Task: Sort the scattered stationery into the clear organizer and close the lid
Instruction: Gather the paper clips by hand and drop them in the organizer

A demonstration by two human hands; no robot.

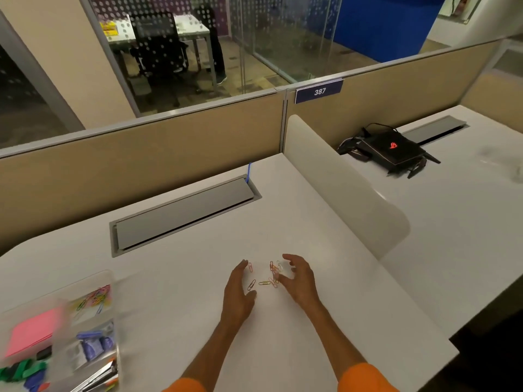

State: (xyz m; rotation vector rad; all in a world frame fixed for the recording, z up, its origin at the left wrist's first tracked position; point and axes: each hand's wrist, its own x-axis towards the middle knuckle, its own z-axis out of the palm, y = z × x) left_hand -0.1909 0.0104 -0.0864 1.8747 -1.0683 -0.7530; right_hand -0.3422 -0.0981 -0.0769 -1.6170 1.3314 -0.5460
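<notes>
White desk (175,278) ran beneath beige partition panels, with a grey cable hatch (184,213) set in toward its far edge and a black router (393,149) on the neighbouring surface beyond a curved divider. A small scatter of loose paper clips (271,275) lay around the middle of the desk, somewhat toward its near edge, most of them bunched together and a few apart on the left.

The left hand (239,290) stood on its edge just left of the scatter, fingers straight and holding nothing. The right hand (297,281) was cupped just right of the bunch, fingers loosely curved, also holding nothing as far as could be seen.

The clear organizer (109,281) sat at the near left corner of the desk, well apart from the hands and blurred. One compartment already held coloured clips (96,297), and another held pink sticky notes (32,329). Its lid could not be made out.

The clips looked light, thin and stiff, lying flat on a smooth top, so they would likely slide rather than lift. Herding them into one heap between the two hands and then pinching the heap from its sides seemed easier than picking up single wires.
</notes>
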